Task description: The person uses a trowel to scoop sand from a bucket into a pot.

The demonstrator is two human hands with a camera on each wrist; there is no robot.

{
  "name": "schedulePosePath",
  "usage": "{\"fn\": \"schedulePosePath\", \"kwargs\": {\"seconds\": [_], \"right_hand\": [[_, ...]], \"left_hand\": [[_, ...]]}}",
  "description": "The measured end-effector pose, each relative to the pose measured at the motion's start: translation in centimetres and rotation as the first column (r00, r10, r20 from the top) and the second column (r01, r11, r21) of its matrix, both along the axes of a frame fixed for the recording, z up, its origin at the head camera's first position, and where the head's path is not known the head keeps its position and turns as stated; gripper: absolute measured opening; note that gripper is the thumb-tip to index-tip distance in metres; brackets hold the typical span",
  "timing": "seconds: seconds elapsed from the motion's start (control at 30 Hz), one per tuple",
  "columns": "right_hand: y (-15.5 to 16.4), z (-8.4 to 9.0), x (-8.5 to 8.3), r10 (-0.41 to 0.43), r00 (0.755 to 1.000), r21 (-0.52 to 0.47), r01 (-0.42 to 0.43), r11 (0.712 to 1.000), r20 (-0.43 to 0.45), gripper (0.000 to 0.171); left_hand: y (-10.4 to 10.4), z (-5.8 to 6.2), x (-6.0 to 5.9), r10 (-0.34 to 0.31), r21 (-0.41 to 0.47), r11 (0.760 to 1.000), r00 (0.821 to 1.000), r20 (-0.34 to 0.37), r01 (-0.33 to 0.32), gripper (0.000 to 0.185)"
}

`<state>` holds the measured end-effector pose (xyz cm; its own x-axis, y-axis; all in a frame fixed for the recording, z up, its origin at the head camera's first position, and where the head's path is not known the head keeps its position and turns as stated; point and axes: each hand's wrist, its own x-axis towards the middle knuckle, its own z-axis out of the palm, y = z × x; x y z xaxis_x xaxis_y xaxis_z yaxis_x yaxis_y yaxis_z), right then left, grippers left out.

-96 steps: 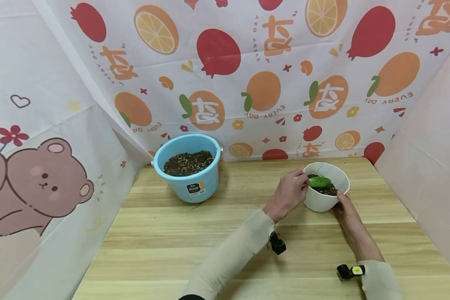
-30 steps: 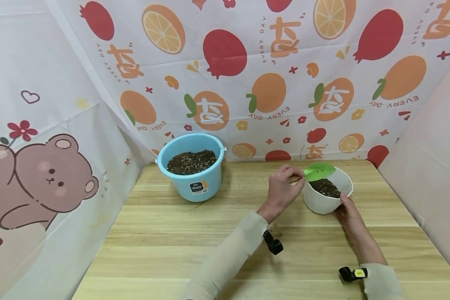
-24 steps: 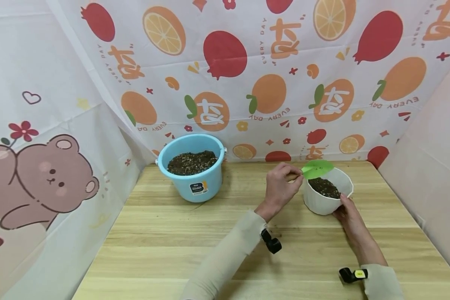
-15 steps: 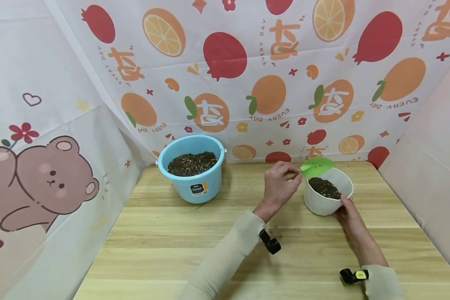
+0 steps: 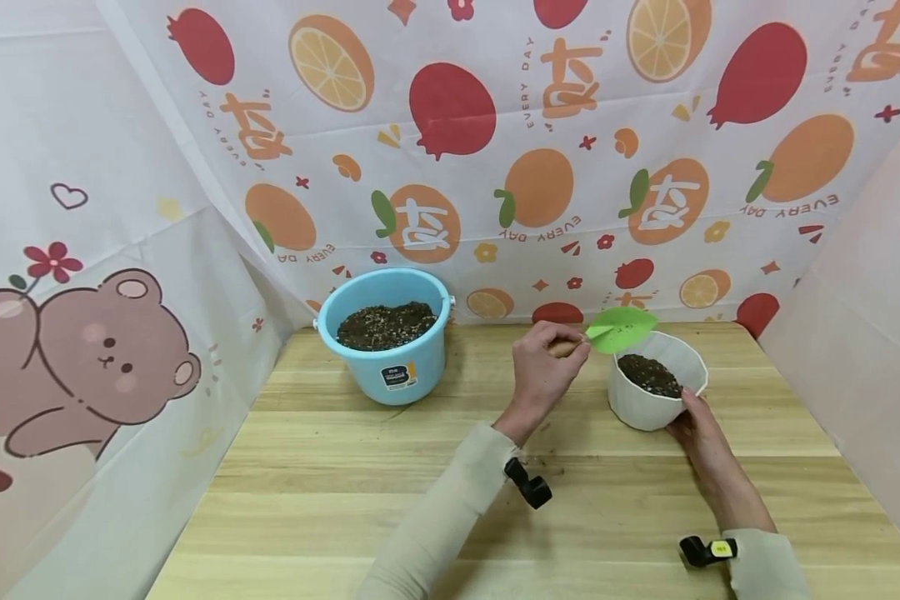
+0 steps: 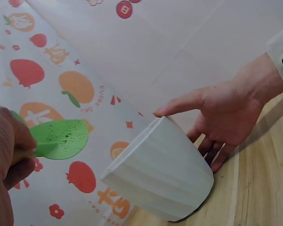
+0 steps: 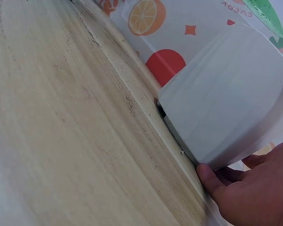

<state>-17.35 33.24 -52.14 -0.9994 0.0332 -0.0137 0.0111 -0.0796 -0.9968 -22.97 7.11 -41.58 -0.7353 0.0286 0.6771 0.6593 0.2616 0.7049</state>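
Note:
My left hand (image 5: 540, 371) grips the wooden handle of a green scoop (image 5: 621, 330), whose blade hangs in the air just above the left rim of a white ribbed pot (image 5: 648, 406). Dark soil (image 5: 648, 375) fills the pot. In the left wrist view the scoop (image 6: 59, 139) looks empty, with only specks of soil, beside my left hand (image 6: 4, 150). My right hand (image 5: 693, 425) rests against the pot's near right side; its thumb lies at the rim and its fingers near the base (image 6: 226, 113). The right wrist view shows the pot (image 7: 226, 108) and my right hand (image 7: 254, 197) from table level.
A light blue bucket (image 5: 386, 367) of dark soil stands at the back left of the wooden table (image 5: 345, 500). Printed cloth walls close in the back and both sides. Bare table lies between the bucket and the pot and along the front.
My left hand has lifted the green scoop out of the pot and drawn it up and to the left. The right hand and the pot have stayed put.

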Motion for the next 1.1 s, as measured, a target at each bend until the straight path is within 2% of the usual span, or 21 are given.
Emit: {"fn": "schedulePosePath", "kwargs": {"seconds": [0.17,0.4,0.6,0.8,1.03,1.1], "right_hand": [[-0.1,0.0,0.1,0.004,1.0,-0.004,-0.004,1.0,-0.008,0.035],[-0.3,0.0,0.2,-0.006,1.0,0.0,0.006,1.0,-0.022,0.033],[-0.2,0.0,0.1,0.001,0.999,-0.01,-0.001,1.0,-0.034,0.036],[0.0,-0.5,-0.1,0.003,1.0,-0.02,-0.003,1.0,-0.021,0.038],[-0.1,-0.3,0.0,0.008,1.0,0.029,-0.007,1.0,-0.014,0.065],[0.0,-0.2,0.0,0.009,1.0,0.034,-0.008,0.999,-0.013,0.067]], "left_hand": [[-0.8,0.3,0.0,-0.007,0.048,0.999,0.999,0.035,0.005,0.006],[-2.0,0.8,-0.1,0.019,0.095,0.995,0.998,0.059,-0.024,0.006],[-3.2,1.2,-0.3,0.03,0.165,0.985,0.994,0.108,-0.048,0.006],[-4.2,1.5,-0.6,0.036,0.207,0.976,0.992,0.122,-0.061,0.006],[-5.2,2.1,-0.9,0.049,0.212,0.974,0.988,0.146,-0.08,0.005],[-5.5,2.2,-1.0,0.053,0.221,0.971,0.986,0.155,-0.087,0.006]]}}
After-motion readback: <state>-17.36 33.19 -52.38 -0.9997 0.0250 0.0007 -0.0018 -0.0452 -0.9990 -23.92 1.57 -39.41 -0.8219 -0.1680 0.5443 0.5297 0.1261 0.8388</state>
